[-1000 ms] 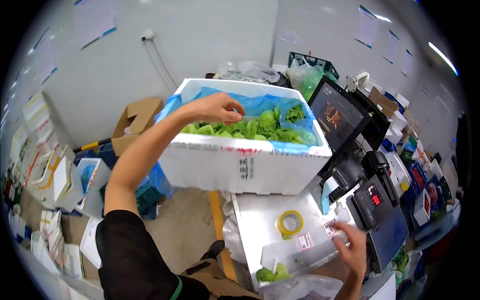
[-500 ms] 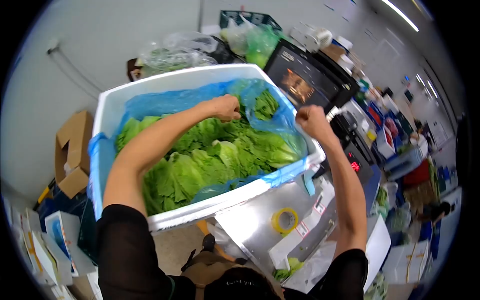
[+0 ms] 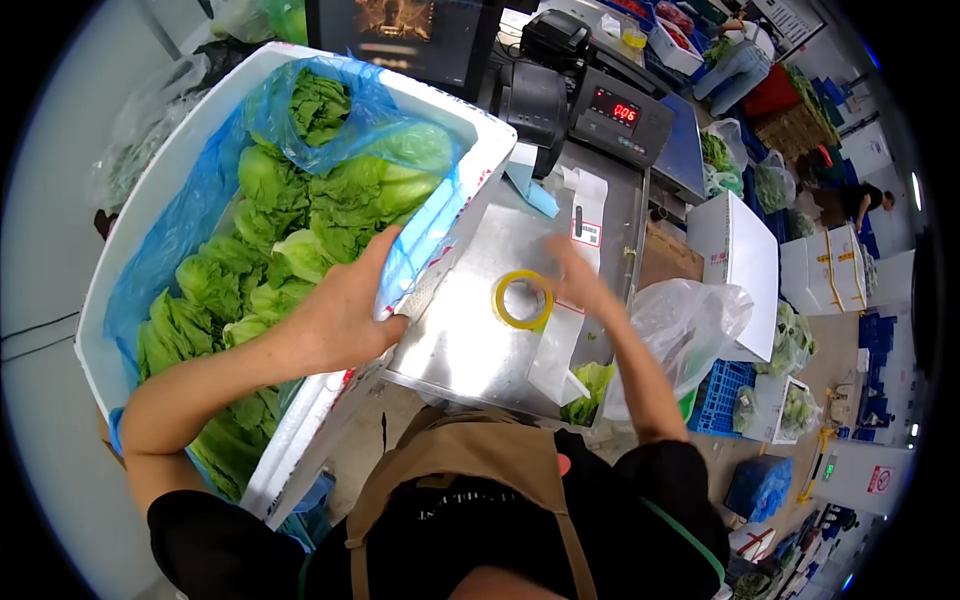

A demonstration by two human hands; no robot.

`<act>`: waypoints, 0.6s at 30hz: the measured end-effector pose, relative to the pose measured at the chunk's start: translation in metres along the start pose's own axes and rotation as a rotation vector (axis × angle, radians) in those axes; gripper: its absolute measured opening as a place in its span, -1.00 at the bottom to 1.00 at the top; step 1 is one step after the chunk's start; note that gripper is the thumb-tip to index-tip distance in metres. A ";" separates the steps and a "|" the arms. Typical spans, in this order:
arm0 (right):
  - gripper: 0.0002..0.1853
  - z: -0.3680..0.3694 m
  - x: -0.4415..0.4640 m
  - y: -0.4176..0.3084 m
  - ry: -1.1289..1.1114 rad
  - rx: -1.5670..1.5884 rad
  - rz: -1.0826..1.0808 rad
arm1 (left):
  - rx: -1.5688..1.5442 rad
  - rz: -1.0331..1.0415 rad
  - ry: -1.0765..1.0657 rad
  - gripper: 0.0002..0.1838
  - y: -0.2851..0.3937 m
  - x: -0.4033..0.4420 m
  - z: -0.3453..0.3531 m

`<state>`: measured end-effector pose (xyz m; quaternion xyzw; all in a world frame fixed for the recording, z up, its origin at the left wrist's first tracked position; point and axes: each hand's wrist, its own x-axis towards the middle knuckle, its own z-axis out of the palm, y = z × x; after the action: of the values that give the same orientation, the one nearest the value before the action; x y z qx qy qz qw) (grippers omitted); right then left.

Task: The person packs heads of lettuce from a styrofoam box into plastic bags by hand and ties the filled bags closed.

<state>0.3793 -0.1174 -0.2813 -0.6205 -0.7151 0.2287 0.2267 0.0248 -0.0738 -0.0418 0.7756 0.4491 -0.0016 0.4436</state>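
A white foam box lined with a blue plastic bag holds several heads of leafy lettuce. My left hand grips the box's near rim, thumb and index finger straddling the wall; its other fingers are partly hidden. Over the steel table, my right hand is smeared by motion, beside a strip of white printed labels. Whether its fingers hold the strip does not show. A yellow roll of tape lies just left of that hand.
Behind the table are a screen, a black label printer and a scale display with red digits. A clear plastic bag and a white foam box lie to the right. Other people are farther back.
My view has swung right and down. My left hand has gone from above the lettuce to the box's near rim. My right hand has moved from the far corner to the label strip.
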 end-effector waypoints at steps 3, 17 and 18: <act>-0.05 0.038 -0.044 -0.031 -0.134 -0.234 -0.047 | 0.009 0.012 0.044 -0.16 -0.003 0.003 0.006; -0.71 -0.039 -0.027 0.003 0.457 0.016 -0.155 | -0.136 0.055 -0.018 -0.25 0.064 0.032 0.072; -0.71 -0.050 -0.025 0.018 0.529 -0.045 -0.135 | -0.140 0.059 0.007 -0.26 0.073 0.039 0.085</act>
<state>0.4267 -0.1379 -0.2536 -0.6144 -0.6758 0.0270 0.4063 0.1330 -0.1200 -0.0586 0.7557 0.4266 0.0457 0.4948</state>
